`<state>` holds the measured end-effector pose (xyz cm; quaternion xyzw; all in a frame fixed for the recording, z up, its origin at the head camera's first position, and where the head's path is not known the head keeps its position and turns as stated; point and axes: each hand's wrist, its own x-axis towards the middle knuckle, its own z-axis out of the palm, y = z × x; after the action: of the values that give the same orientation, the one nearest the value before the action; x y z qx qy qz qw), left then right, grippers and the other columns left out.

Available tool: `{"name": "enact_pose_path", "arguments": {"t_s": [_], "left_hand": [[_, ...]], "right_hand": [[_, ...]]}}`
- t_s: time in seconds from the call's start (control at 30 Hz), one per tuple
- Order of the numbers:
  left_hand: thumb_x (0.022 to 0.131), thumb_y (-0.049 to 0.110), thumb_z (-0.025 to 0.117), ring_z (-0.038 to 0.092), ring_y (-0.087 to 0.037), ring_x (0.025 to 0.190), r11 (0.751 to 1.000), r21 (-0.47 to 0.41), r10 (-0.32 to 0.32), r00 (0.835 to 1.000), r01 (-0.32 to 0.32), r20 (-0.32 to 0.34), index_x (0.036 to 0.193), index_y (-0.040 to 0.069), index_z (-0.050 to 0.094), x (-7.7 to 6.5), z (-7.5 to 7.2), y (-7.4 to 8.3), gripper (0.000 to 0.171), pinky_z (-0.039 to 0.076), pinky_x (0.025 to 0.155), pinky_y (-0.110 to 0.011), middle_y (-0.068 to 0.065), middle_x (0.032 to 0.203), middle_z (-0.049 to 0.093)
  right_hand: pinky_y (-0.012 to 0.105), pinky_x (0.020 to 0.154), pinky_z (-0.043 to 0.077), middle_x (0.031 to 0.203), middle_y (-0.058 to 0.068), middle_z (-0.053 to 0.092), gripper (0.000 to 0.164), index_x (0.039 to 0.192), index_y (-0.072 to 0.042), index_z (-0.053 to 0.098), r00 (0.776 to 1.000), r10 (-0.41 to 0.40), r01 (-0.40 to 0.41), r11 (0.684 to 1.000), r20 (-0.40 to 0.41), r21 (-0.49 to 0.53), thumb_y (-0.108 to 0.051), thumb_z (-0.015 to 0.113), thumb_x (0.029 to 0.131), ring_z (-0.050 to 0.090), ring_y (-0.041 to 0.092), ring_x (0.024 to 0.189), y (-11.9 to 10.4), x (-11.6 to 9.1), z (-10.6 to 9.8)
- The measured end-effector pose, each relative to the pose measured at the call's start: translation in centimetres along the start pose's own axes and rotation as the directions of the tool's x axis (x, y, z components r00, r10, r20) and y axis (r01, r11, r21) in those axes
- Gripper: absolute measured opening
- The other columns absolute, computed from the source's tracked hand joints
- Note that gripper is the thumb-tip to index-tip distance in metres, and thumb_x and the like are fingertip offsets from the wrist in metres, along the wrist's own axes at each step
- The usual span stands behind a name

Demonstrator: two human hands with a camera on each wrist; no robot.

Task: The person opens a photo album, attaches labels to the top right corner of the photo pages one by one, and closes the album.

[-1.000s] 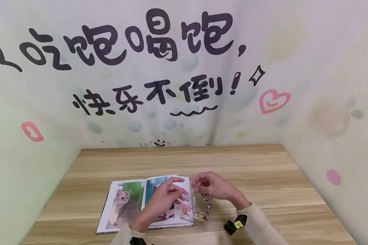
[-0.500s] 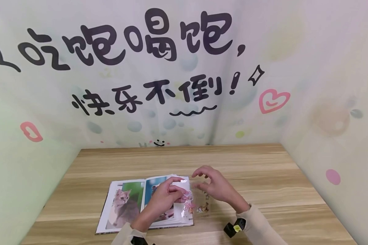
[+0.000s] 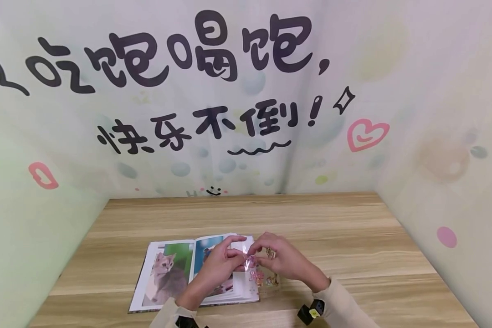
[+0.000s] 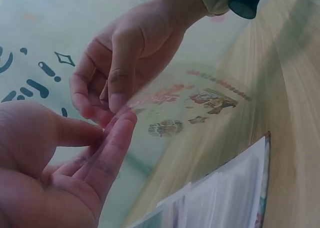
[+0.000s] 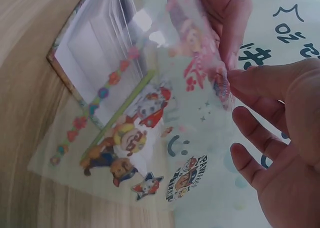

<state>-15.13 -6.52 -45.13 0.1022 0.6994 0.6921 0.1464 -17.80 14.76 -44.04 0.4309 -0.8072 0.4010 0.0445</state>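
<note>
Two hands meet above the album's right edge: the left hand [image 3: 219, 264] and the right hand [image 3: 287, 259] each pinch one clear sheet [image 5: 125, 138] between thumb and fingers. The sheet hangs partly over the album, partly beyond its right side; on it are several cartoon dogs, one star-shaped print and one coloured string of small shapes. One album [image 3: 147, 269] lies open beneath, holding two visible photos: a cat photo [image 3: 170, 273] on its left page, and a blue-backed photo [image 3: 200, 256] on its right page, partly hidden by the left hand. One wooden table [image 3: 332, 223] lies under the album; one printed backdrop [image 3: 164, 175] stands behind it.
</note>
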Motion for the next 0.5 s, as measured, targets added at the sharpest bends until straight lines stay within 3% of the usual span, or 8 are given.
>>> {"name": "enact_pose_path", "arguments": {"t_s": [0.23,0.5], "left_hand": [[0.097,0.002,0.059,0.072,-0.016,0.082,0.993,-0.103,-0.047,0.998,0.05,0.028,0.142,-0.003,0.039,0.05,-0.15,-0.13,0.049,0.059,0.077,-0.029,-0.018,0.099,0.073],[0.096,-0.001,0.059,0.073,-0.016,0.082,0.964,-0.245,-0.079,0.993,0.1,0.093,0.142,-0.007,0.034,-0.15,-0.44,-0.48,0.052,0.059,0.078,-0.027,-0.02,0.099,0.073]], "right_hand": [[0.034,0.079,0.055,0.096,-0.004,0.068,0.022,0.102,-0.015,0.07,1.0,0.0,0.0,1.0,-0.003,0.003,-0.005,0.077,0.084,0.064,0.02,0.09,-0.1,-0.16,0.16],[0.035,0.08,0.055,0.098,-0.007,0.068,0.022,0.103,-0.017,0.07,1.0,0.018,-0.018,1.0,0.008,0.024,-0.007,0.077,0.085,0.063,0.013,0.093,-0.04,-0.31,0.28]]}}
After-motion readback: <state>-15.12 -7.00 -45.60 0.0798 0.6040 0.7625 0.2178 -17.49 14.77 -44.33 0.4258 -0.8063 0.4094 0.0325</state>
